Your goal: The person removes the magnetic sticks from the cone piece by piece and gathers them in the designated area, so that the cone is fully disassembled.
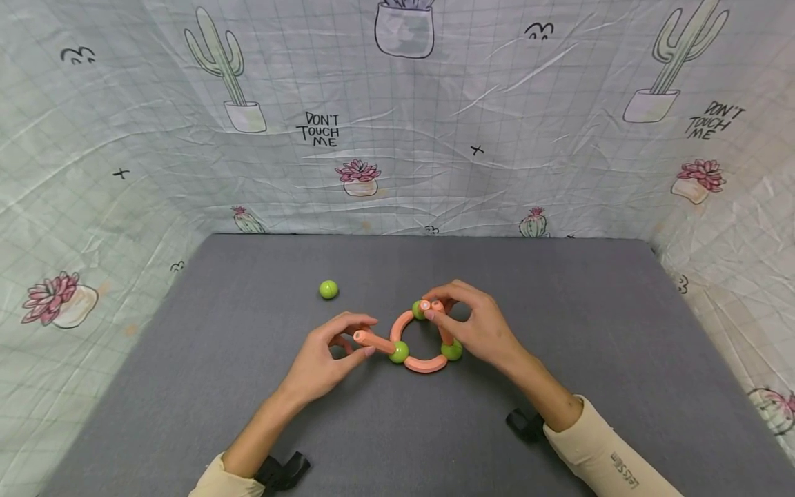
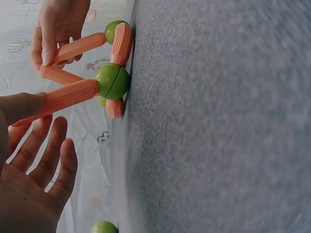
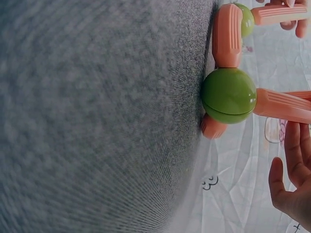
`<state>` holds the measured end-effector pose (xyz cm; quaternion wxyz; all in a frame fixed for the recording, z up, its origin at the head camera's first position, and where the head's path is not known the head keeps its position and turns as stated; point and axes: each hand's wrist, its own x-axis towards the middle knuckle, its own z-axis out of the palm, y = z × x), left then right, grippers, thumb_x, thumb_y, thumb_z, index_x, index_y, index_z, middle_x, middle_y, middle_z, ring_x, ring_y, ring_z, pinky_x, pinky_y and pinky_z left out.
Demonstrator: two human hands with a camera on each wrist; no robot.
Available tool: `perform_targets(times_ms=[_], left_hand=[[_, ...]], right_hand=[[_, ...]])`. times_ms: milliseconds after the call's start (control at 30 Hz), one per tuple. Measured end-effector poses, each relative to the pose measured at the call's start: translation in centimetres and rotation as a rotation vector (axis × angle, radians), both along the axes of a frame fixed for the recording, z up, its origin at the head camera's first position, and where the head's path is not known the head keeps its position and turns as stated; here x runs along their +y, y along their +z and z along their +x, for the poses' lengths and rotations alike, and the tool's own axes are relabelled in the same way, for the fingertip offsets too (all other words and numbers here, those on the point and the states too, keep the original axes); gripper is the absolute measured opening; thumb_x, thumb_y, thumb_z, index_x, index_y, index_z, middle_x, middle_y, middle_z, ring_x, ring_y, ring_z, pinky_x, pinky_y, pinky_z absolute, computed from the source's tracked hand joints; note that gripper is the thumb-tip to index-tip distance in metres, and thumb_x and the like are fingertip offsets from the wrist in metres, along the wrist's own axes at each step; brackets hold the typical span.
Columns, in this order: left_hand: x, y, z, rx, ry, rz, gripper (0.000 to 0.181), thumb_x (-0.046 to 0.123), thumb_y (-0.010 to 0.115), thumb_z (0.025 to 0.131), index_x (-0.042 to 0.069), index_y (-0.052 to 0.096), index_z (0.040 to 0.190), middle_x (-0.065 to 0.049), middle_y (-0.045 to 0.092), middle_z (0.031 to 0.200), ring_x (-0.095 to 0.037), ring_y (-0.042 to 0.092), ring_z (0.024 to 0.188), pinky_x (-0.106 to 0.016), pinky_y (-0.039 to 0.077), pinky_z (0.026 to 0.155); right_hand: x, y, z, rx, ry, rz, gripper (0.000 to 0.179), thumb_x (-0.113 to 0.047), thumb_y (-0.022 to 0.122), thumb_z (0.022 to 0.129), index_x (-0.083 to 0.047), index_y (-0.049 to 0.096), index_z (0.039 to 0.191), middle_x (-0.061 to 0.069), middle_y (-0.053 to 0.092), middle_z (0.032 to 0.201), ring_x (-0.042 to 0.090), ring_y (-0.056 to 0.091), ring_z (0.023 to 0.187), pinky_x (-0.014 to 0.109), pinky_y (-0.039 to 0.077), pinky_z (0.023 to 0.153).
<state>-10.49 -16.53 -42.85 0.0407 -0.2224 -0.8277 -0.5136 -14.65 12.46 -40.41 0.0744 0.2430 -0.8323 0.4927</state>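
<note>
Curved orange rods [image 1: 425, 364] and three green balls form a ring lying on the grey table. From the left ball [image 1: 399, 352] a straight orange rod [image 1: 374, 341] leans up and outward; my left hand [image 1: 319, 355] pinches its upper end between thumb and fingers. Two more orange rods, one from the right ball [image 1: 452, 350] and one from the far ball [image 1: 419, 310], lean together at their tops. My right hand [image 1: 475, 321] pinches them there, the right-hand rod [image 3: 282, 104] showing closest in the right wrist view. Its fingertips partly hide the tops.
A loose green ball [image 1: 328, 289] lies on the table [image 1: 248, 359] behind and left of the ring. Printed cloth [image 1: 428, 96] with cactus drawings hangs around the table's back and sides. A black wrist mount [image 1: 282, 471] sits at each sleeve.
</note>
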Motion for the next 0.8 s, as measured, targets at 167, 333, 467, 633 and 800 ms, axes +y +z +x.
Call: perform_targets(times_ms=[167, 333, 467, 633, 800], left_hand=[[-0.3, 0.1, -0.2, 0.004, -0.003, -0.016, 0.036, 0.016, 0.081, 0.092, 0.028, 0.071, 0.124, -0.009, 0.073, 0.116, -0.007, 0.066, 0.099, -0.030, 0.057, 0.077], [-0.6, 0.2, -0.5, -0.006, -0.008, -0.040, 0.031, 0.017, 0.081, 0.092, 0.029, 0.073, 0.120, -0.005, 0.074, 0.116, -0.006, 0.066, 0.099, -0.030, 0.057, 0.078], [-0.7, 0.2, -0.9, -0.022, -0.007, -0.048, 0.029, 0.014, 0.081, 0.092, 0.028, 0.074, 0.117, 0.003, 0.073, 0.113, -0.005, 0.066, 0.099, -0.030, 0.057, 0.079], [-0.9, 0.1, -1.4, -0.043, -0.010, -0.056, 0.025, 0.015, 0.081, 0.092, 0.019, 0.075, 0.116, 0.006, 0.073, 0.112, -0.005, 0.066, 0.098, -0.030, 0.057, 0.080], [-1.3, -0.2, -1.7, -0.059, -0.018, -0.059, 0.027, 0.018, 0.082, 0.092, 0.012, 0.075, 0.117, 0.004, 0.073, 0.112, -0.006, 0.066, 0.097, -0.029, 0.056, 0.080]], right_hand=[[0.1, -0.1, -0.2, 0.013, -0.002, 0.016, 0.021, -0.019, 0.082, 0.091, -0.020, 0.079, 0.112, -0.005, 0.070, 0.098, 0.010, 0.064, 0.088, 0.035, 0.055, 0.079], [0.2, -0.3, -0.5, 0.034, -0.010, 0.029, 0.020, -0.020, 0.081, 0.092, -0.020, 0.079, 0.112, -0.004, 0.070, 0.098, 0.009, 0.064, 0.088, 0.034, 0.053, 0.078], [0.4, -0.4, -0.9, 0.039, -0.007, 0.020, 0.021, -0.017, 0.081, 0.092, -0.019, 0.078, 0.112, -0.003, 0.071, 0.099, 0.009, 0.064, 0.089, 0.036, 0.054, 0.078], [0.4, -0.4, -1.1, 0.039, -0.010, 0.008, 0.020, -0.016, 0.081, 0.092, -0.019, 0.079, 0.112, -0.003, 0.071, 0.098, 0.010, 0.064, 0.089, 0.039, 0.055, 0.079], [0.5, -0.4, -1.3, 0.028, -0.012, 0.004, 0.019, -0.018, 0.080, 0.093, -0.019, 0.078, 0.112, -0.002, 0.071, 0.099, 0.012, 0.065, 0.089, 0.041, 0.056, 0.079]])
